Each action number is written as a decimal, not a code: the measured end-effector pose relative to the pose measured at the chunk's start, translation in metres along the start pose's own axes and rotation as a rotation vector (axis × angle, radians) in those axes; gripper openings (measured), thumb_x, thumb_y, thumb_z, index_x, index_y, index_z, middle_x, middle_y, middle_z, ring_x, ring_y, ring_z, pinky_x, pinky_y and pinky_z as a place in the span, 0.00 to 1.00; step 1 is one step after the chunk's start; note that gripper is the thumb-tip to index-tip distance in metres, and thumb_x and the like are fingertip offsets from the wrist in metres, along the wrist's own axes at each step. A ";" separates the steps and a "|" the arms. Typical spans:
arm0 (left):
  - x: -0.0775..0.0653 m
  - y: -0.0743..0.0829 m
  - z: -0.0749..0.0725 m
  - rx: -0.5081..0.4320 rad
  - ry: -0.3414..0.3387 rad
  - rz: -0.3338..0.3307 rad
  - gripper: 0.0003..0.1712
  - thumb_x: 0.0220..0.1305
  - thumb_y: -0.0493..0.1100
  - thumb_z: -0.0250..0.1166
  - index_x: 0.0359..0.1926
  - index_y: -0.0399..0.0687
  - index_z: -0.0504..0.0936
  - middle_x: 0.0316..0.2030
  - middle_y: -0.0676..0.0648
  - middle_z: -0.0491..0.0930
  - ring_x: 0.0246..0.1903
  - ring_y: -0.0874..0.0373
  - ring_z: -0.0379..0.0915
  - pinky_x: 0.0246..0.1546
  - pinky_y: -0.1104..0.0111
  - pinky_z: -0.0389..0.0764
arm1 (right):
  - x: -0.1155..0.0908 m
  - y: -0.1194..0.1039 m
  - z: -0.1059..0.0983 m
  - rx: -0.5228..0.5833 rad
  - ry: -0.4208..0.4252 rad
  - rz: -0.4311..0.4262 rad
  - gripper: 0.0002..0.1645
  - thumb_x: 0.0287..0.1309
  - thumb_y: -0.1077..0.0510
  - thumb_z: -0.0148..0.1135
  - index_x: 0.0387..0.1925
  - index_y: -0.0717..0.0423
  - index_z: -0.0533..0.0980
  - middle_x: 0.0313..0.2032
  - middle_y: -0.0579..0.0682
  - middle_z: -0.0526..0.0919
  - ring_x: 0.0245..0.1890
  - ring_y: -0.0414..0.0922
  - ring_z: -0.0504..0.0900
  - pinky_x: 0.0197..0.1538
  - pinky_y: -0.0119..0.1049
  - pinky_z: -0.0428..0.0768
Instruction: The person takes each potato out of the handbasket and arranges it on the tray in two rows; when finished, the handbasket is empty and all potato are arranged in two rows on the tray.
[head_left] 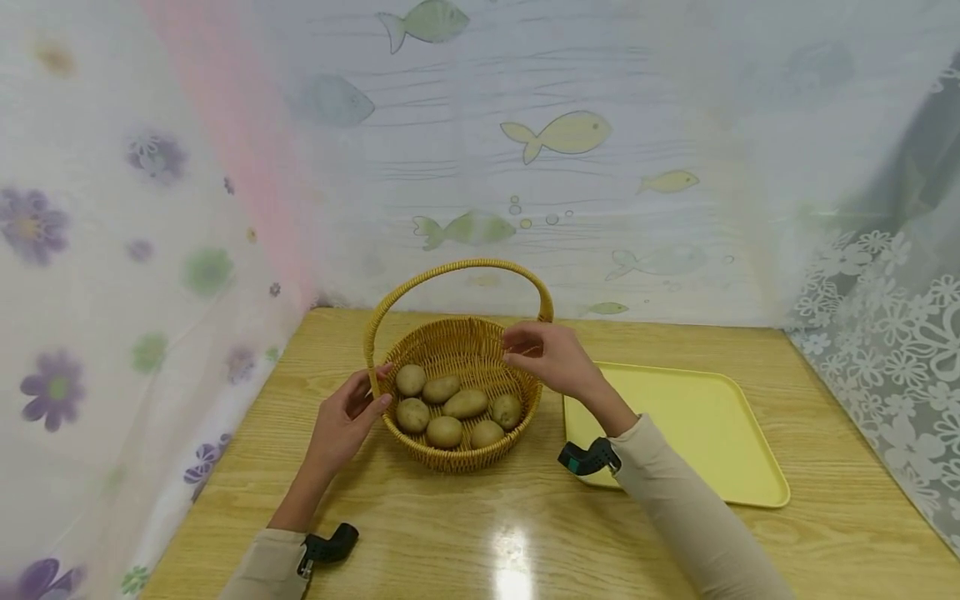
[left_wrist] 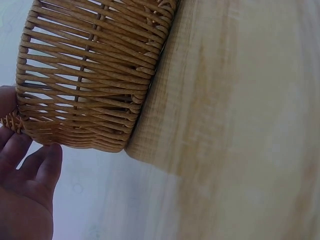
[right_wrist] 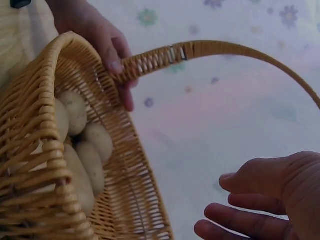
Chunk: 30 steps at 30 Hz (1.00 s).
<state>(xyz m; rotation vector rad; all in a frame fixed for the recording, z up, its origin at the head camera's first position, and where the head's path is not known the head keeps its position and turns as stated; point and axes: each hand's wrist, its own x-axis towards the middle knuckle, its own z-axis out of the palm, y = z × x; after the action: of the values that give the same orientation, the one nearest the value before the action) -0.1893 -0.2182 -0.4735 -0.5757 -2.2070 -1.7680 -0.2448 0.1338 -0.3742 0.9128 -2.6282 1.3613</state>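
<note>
A round wicker basket (head_left: pixel 459 461) with a tall arched handle (head_left: pixel 467 265) stands on the table. Inside it lie several brown potatoes (head_left: pixel 465 403), mostly toward the front and left. My left hand (head_left: pixel 341 427) grips the basket where the handle meets its left rim. In the right wrist view the left thumb (right_wrist: pixel 114 65) presses on the handle's base, with fingers on the other side. Above the basket's right rim hovers my right hand (head_left: pixel 555 360), its fingers loosely bent around nothing. The right wrist view shows a gap between that thumb (right_wrist: pixel 250 177) and its fingers.
A yellow rectangular tray (head_left: pixel 675 417) lies on the wooden table (head_left: pixel 435 533), right of the basket and partly beneath the right forearm. A curtain with fish prints (head_left: pixel 573 133) hangs behind, and a flowered one (head_left: pixel 56 387) at the left. Each wrist wears a black device (head_left: pixel 330 546).
</note>
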 end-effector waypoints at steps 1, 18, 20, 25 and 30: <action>0.000 0.000 0.000 -0.003 0.000 -0.002 0.23 0.76 0.34 0.63 0.68 0.33 0.74 0.69 0.39 0.74 0.70 0.44 0.67 0.64 0.70 0.73 | 0.003 -0.001 0.002 -0.002 -0.015 -0.006 0.17 0.68 0.59 0.70 0.56 0.59 0.83 0.49 0.54 0.87 0.47 0.47 0.86 0.52 0.45 0.86; -0.001 -0.002 -0.001 -0.030 -0.013 -0.008 0.20 0.76 0.34 0.63 0.64 0.29 0.73 0.69 0.36 0.72 0.71 0.44 0.64 0.66 0.69 0.72 | 0.048 0.003 0.031 -0.005 -0.172 0.001 0.17 0.71 0.58 0.68 0.59 0.56 0.82 0.53 0.55 0.86 0.51 0.47 0.83 0.55 0.47 0.83; -0.002 -0.002 -0.001 -0.027 -0.008 -0.010 0.20 0.76 0.34 0.63 0.64 0.29 0.74 0.69 0.36 0.72 0.72 0.47 0.64 0.66 0.68 0.72 | 0.051 0.005 0.035 0.008 -0.181 0.003 0.18 0.71 0.58 0.68 0.59 0.57 0.82 0.53 0.55 0.86 0.51 0.47 0.83 0.55 0.47 0.83; -0.001 -0.003 0.000 -0.023 -0.010 -0.009 0.20 0.76 0.34 0.63 0.63 0.29 0.74 0.69 0.38 0.72 0.72 0.48 0.64 0.66 0.68 0.72 | 0.058 0.008 0.042 0.024 -0.199 0.010 0.19 0.70 0.60 0.69 0.59 0.60 0.82 0.53 0.54 0.86 0.52 0.48 0.84 0.55 0.45 0.83; 0.000 -0.001 0.000 -0.018 -0.009 -0.016 0.21 0.76 0.35 0.63 0.64 0.30 0.73 0.70 0.38 0.72 0.72 0.49 0.64 0.66 0.67 0.71 | 0.069 0.010 0.053 0.029 -0.223 0.018 0.19 0.68 0.63 0.70 0.59 0.61 0.82 0.53 0.55 0.86 0.52 0.48 0.85 0.56 0.39 0.83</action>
<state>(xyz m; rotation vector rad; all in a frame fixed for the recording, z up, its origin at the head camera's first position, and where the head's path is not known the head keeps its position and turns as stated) -0.1894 -0.2187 -0.4745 -0.5723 -2.2094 -1.7991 -0.2959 0.0651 -0.3935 1.1077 -2.7892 1.3801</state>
